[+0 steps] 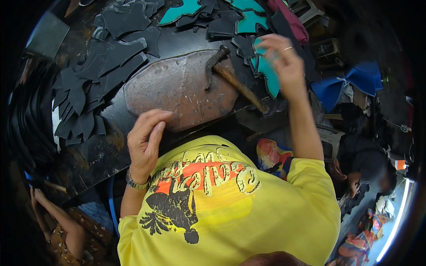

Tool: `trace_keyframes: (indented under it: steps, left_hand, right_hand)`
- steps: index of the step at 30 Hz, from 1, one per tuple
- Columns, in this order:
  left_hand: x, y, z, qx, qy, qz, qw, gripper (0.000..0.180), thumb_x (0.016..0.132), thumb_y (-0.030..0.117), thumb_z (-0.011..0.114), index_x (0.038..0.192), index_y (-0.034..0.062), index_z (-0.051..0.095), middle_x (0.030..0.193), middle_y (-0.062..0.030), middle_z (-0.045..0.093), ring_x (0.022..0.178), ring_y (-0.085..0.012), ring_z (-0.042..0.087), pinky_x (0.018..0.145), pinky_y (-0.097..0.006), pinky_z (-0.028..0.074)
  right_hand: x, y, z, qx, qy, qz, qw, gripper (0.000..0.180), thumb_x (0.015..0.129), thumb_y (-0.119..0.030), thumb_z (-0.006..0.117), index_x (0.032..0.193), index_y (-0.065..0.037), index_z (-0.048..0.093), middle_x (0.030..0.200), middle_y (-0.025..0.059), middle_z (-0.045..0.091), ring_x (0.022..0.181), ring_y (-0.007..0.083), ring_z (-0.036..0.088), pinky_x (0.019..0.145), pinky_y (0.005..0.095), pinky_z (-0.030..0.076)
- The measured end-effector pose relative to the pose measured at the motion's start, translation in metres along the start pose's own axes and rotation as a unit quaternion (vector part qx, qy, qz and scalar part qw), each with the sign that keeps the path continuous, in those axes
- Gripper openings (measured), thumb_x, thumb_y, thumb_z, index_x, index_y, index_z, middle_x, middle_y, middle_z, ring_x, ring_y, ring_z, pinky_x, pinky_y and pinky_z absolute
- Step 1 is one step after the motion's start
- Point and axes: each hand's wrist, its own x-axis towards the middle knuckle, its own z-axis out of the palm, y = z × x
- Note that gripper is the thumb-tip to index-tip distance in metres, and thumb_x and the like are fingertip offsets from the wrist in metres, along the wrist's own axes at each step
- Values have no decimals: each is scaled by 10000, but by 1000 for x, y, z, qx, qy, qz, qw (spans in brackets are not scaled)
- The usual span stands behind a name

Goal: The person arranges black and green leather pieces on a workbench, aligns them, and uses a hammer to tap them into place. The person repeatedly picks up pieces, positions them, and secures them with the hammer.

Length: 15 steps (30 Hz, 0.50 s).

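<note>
My left hand (146,139) is at the table's near edge, just in front of a worn, brown, rounded slab (159,93). Its fingers point to the right, thumb a little apart, and nothing shows between them. Over at the right, my right hand (286,62) is above a teal cut piece (269,77) with dark edging. Motion smears its fingers, so whether they grip a piece cannot be made out. A hammer (235,82) lies on the slab, its dark curved head at the far side and its wooden handle slanting toward me over the edge.
Overlapping black cut pieces (102,66) cover the table's left and far side. More teal pieces (182,11) lie at the back. A blue bow-shaped piece (350,84) is at the right, beyond a plastic stool (330,142). Another person's arm (62,221) shows at lower left.
</note>
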Motion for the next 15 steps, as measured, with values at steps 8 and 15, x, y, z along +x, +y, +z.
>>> trace_keyframes:
  steps: [8, 15]
  left_hand:
    - [-4, 4, 9, -410, -121, -186, 885, 402, 1092, 69, 486, 1476, -44, 527, 1319, -164, 671, 1120, -214, 704, 964, -294, 559]
    - [-27, -3, 1, -511, -46, -175, 841, 322, 1049, 54, 592, 1342, -69, 635, 1205, -161, 697, 1041, -251, 731, 938, -324, 587]
  right_hand:
    - [-61, -60, 118, 68, -266, -136, 952, 363, 1035, -314, 583, 1323, -134, 713, 1626, 194, 377, 1551, 387, 256, 1255, 521, 164]
    - [-79, -61, 140, 149, -314, -80, 934, 488, 1002, -243, 639, 1482, -170, 595, 1688, 209, 244, 1565, 404, 218, 1263, 512, 180]
